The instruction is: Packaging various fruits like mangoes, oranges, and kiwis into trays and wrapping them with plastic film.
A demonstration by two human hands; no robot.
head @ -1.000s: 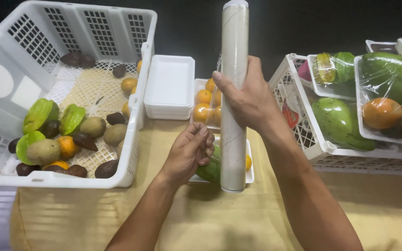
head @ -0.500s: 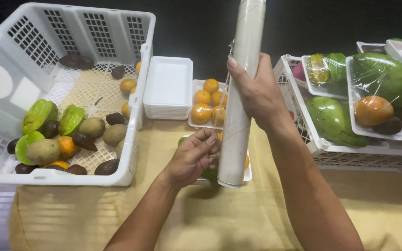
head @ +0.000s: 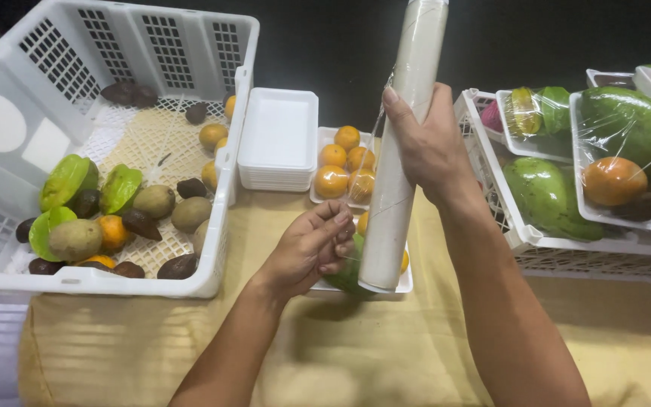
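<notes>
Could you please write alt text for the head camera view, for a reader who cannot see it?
The right hand holds a roll of cling film upright over a foam tray of fruit, while the left hand pinches at the film's edge. White crates of fruit flank a stack of empty trays.

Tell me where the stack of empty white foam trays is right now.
In the head view, the stack of empty white foam trays sits upper centre on the yellow cloth, touching the white crate on its left, with the tray of oranges on its right.

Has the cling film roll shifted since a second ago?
Yes. The cling film roll now tilts, its top leaning right toward the right crate; earlier it stood upright beside the stack of white trays.
</notes>
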